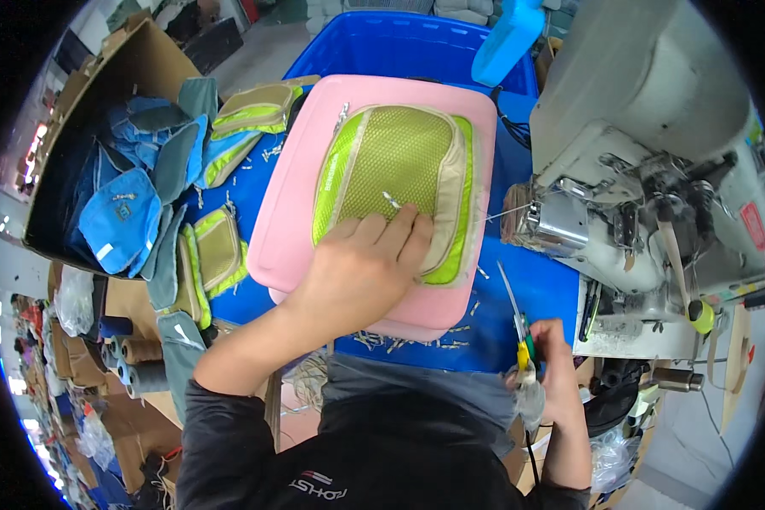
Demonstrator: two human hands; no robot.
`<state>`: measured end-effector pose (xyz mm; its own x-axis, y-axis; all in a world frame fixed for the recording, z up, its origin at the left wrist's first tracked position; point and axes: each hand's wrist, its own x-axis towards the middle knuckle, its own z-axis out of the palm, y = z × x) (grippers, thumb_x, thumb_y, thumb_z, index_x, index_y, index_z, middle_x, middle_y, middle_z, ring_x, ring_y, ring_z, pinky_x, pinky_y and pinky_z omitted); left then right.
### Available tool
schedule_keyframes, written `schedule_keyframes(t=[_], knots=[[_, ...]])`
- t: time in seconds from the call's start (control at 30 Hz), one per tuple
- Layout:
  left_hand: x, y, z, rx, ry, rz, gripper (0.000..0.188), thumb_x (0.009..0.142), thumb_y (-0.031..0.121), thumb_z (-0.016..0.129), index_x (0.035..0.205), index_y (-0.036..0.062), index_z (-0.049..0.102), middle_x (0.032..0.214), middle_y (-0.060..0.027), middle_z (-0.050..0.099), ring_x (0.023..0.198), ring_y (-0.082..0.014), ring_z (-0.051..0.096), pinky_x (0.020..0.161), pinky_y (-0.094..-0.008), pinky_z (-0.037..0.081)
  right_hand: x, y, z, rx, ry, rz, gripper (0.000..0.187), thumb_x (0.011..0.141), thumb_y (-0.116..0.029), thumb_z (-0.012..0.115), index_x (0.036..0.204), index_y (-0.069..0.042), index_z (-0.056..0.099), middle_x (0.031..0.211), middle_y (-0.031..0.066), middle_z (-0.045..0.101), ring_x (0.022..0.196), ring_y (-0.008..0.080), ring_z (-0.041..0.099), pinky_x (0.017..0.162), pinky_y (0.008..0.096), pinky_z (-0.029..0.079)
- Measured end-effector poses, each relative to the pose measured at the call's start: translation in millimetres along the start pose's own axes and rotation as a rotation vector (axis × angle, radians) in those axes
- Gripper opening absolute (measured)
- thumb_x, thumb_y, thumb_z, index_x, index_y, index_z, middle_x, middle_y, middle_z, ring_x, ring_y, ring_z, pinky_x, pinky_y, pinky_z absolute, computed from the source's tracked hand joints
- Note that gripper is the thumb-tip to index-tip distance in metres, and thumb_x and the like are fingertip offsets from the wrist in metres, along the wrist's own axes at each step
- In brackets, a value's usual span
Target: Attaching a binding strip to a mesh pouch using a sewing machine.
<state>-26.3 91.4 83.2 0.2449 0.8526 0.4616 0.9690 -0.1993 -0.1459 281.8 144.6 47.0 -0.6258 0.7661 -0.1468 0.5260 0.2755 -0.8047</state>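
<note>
A lime-green and beige piece with a mesh pocket (408, 140), like a bag panel, lies flat on a pink plastic lid (297, 187). My left hand (370, 263) rests over its lower part, fingers bent and gripping it, the fingertips partly hidden. A small pale zipper pull (391, 200) shows just beyond them. From the panel's right side a thread (510, 212) stretches to the sewing machine (561, 221). Near the blue table's front edge, my right hand (557, 365) is closed around scissors (517, 314) with yellow and green handles, blades pointing away from me.
At left, a cardboard box (47, 170) holds blue and grey fabric pieces (123, 217). Several green mesh pieces (217, 246) lie beside it. A blue bin (391, 47) stands behind the lid. Small clippings (399, 343) litter the blue tabletop (518, 272). Thread spools (144, 374) stand lower left.
</note>
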Motion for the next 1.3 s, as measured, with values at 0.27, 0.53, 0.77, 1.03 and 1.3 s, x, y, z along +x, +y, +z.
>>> schedule_keyframes(t=[0.27,0.53,0.77,1.03,1.3], knots=[[-3.4,0.5,0.3,0.016,0.083,-0.022,0.051,0.064,0.015,0.067,0.114,0.0035,0.066,0.113,-0.0084,0.069,0.075,-0.0203,0.062,0.063,-0.0341,0.051,57.7,-27.1,37.8,-0.037,0.169,-0.154,0.047,0.078,-0.009,0.074,0.104,-0.003,0.036,0.074,0.0107,0.05,0.064,0.0219,0.05,0.06,0.0373,0.043],[81.6,-88.2,-26.9,-0.029,0.471,-0.223,0.072,0.073,0.018,0.075,0.136,-0.0017,0.046,0.127,-0.0202,0.055,0.102,-0.0347,0.063,0.078,-0.0406,0.054,10.1,10.6,31.1,0.108,0.321,0.07,0.039,0.075,-0.004,0.082,0.095,-0.003,0.048,0.077,0.0045,0.058,0.07,0.011,0.055,0.062,0.0265,0.045],[60.9,-11.9,-24.9,-1.159,0.329,-0.395,0.036,0.093,0.024,0.07,0.11,-0.0004,0.051,0.095,-0.0102,0.054,0.079,-0.0171,0.058,0.07,-0.0328,0.05,5.2,24.9,5.4,-0.563,0.367,-0.024,0.041,0.079,0.004,0.072,0.116,0.006,0.054,0.118,0.0207,0.057,0.105,0.0302,0.06,0.091,0.0382,0.047],[32.2,75.5,-26.8,-1.781,0.253,-0.255,0.027,0.104,0.022,0.05,0.09,-0.0006,0.047,0.092,-0.0063,0.052,0.071,-0.0121,0.053,0.062,-0.0276,0.043,2.7,-57.2,47.3,0.861,-0.188,-0.231,0.049,0.099,-0.021,0.059,0.141,-0.007,0.041,0.121,0.014,0.053,0.109,0.0206,0.055,0.094,0.0354,0.044],[-81.8,2.5,-42.8,-1.09,0.351,-0.616,0.01,0.09,0.01,0.066,0.091,0.0001,0.069,0.085,-0.0091,0.063,0.077,-0.0192,0.061,0.065,-0.0304,0.047,18.3,-88.3,49.2,0.077,-0.201,-0.431,0.011,0.102,-0.016,0.052,0.103,-0.007,0.048,0.073,-0.0011,0.047,0.064,0.0062,0.039,0.055,0.0209,0.028]])
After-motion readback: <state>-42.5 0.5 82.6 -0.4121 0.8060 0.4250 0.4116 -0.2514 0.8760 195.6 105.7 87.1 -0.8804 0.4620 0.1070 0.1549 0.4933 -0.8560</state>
